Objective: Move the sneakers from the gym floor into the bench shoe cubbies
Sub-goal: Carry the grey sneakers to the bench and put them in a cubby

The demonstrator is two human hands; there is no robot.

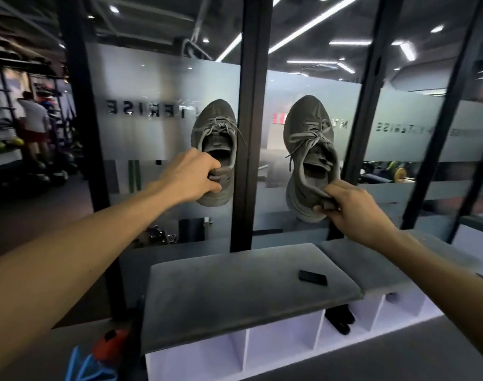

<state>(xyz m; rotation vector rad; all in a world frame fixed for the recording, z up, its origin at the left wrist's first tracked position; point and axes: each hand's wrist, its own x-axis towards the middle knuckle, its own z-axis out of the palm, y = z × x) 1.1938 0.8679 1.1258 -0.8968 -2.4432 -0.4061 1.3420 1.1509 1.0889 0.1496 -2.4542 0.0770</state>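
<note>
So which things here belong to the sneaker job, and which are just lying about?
Part of the job:
left hand
right hand
left sneaker
right sneaker
bench cubbies

Lying about:
phone on the bench cushion
black thing in one cubby
orange and blue things by the bench

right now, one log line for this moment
left hand: holds grey sneaker | right hand: holds other grey sneaker | both above bench | cubbies: unfilled

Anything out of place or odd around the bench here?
A small dark phone-like object lies loose on the bench cushion. Something black already sits in one cubby. Both grey sneakers, left and right, have slack laces.
</note>
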